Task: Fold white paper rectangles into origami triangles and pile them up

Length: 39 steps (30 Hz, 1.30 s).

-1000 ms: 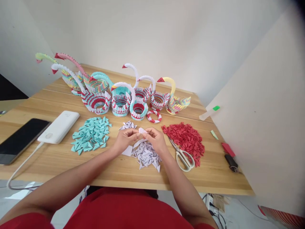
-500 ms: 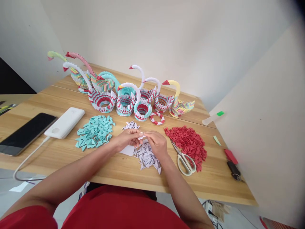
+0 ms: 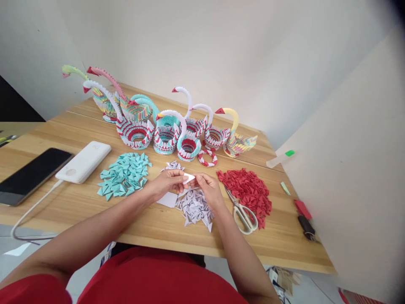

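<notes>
My left hand [image 3: 166, 184] and my right hand [image 3: 209, 189] meet over the wooden table [image 3: 158, 226], both pinching one small white paper piece [image 3: 189, 177] between their fingertips. Right below them lies a pile of folded white paper triangles [image 3: 194, 207] and a flat white paper slip [image 3: 168, 199]. A heap of teal triangles [image 3: 124, 175] lies to the left of my hands, a heap of red triangles [image 3: 248, 190] to the right. White-handled scissors [image 3: 243, 215] rest beside my right wrist.
A row of modular paper swans [image 3: 164, 126] stands along the back of the table, with a small red-and-white ring [image 3: 207, 157]. A white power bank [image 3: 84, 161] and a phone [image 3: 31, 174] lie at the left. A glue stick [image 3: 280, 158] and a dark tool [image 3: 305, 223] lie by the right wall.
My fingers have kept working the white paper piece, which now shows as a small folded flap between both hands. The view has shifted slightly; nothing on the table has moved.
</notes>
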Each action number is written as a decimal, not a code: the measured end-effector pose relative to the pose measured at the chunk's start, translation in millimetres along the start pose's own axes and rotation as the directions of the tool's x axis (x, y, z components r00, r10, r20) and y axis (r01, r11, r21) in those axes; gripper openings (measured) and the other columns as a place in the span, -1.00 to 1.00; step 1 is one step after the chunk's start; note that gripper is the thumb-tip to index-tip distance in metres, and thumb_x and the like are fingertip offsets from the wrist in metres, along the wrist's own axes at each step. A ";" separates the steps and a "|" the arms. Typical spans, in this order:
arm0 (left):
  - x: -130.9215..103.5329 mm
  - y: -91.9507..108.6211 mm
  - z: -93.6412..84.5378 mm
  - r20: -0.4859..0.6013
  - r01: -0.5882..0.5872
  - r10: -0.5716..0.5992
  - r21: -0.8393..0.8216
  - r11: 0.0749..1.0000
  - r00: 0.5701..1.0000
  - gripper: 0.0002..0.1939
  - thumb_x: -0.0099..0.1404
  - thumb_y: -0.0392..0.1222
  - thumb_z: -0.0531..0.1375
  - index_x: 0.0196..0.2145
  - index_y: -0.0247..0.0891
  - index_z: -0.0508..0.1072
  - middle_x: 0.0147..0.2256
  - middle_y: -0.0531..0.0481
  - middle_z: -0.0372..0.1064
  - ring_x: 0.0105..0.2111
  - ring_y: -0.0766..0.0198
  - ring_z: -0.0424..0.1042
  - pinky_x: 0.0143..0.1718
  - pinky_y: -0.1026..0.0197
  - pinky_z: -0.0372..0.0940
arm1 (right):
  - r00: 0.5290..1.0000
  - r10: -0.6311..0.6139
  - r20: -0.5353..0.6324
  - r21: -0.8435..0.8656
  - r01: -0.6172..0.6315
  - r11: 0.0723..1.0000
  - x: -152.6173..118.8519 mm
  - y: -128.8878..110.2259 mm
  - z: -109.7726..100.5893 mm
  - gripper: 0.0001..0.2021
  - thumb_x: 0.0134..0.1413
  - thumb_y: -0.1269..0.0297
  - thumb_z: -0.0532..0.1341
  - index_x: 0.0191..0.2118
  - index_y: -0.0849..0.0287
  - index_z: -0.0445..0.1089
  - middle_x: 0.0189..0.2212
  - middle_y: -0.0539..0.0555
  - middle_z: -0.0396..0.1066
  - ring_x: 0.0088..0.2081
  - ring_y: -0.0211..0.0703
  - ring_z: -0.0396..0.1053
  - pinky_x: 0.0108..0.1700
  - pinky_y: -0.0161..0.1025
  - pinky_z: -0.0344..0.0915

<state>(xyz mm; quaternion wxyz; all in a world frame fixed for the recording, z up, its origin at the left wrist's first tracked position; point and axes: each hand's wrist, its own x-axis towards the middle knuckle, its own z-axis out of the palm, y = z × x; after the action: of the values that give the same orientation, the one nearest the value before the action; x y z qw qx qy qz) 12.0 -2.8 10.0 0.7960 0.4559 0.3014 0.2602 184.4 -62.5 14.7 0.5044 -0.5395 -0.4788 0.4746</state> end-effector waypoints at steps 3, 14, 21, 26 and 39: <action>0.7 -1.8 -0.8 -0.010 -0.024 0.025 0.056 0.998 1.000 -0.74 0.14 -0.06 0.29 -0.42 -0.33 0.41 -0.49 -0.01 0.47 -0.60 0.42 0.35 -0.49 0.32 0.25 | 1.000 -0.008 -0.022 -0.029 0.007 1.000 -0.3 0.8 0.1 -0.69 0.01 0.01 0.25 -0.25 0.13 0.52 -0.43 0.03 0.50 -0.37 -0.14 0.43 -0.25 -0.21 0.38; 0.6 -1.0 2.4 -0.030 -0.157 0.167 0.210 0.965 0.985 -0.72 0.20 -0.01 0.22 -0.40 -0.33 0.46 -0.56 0.02 0.42 -0.61 0.41 0.31 -0.50 0.33 0.22 | 0.996 -0.082 -0.043 -0.198 0.072 0.977 1.0 5.9 2.9 -0.74 0.01 0.19 0.24 -0.17 0.17 0.49 -0.39 0.04 0.50 -0.40 -0.22 0.39 -0.34 -0.31 0.31; 2.4 -7.1 -0.3 -0.012 -0.138 0.142 0.175 0.975 0.990 -0.72 0.14 -0.09 0.29 -0.23 -0.31 0.47 -0.52 0.06 0.39 -0.57 0.42 0.30 -0.50 0.34 0.21 | 0.989 -0.118 -0.089 -0.248 0.093 0.964 0.0 2.3 4.7 -0.79 0.03 0.24 0.21 -0.21 0.14 0.50 -0.39 0.03 0.49 -0.38 -0.20 0.39 -0.30 -0.29 0.30; 6.2 -11.8 -1.6 -0.018 -0.231 0.235 0.135 0.964 0.972 -0.48 0.07 -0.16 0.33 -0.01 -0.29 0.37 -0.40 0.03 0.40 -0.46 0.36 0.37 -0.38 0.27 0.27 | 0.983 -0.062 -0.173 -0.139 0.038 0.990 0.1 -3.5 4.9 -0.78 -0.02 0.22 0.24 -0.22 0.17 0.46 -0.43 0.01 0.45 -0.43 -0.23 0.36 -0.37 -0.31 0.29; 4.5 -7.1 -1.4 -0.063 -0.156 0.161 0.073 0.985 0.985 -0.59 0.16 -0.03 0.28 -0.09 -0.32 0.45 -0.40 -0.01 0.45 -0.47 0.34 0.39 -0.39 0.26 0.28 | 0.978 -0.077 -0.194 -0.090 0.060 0.994 -0.4 -3.9 6.9 -0.82 -0.04 0.24 0.25 -0.28 0.16 0.47 -0.45 0.00 0.45 -0.44 -0.23 0.36 -0.35 -0.29 0.29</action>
<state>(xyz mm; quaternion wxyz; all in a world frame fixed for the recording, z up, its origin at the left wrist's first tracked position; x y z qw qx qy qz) 15.0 -2.1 2.1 0.7459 0.4960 0.3002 0.3279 177.4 -62.1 18.3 0.5424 -0.5876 -0.4643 0.3808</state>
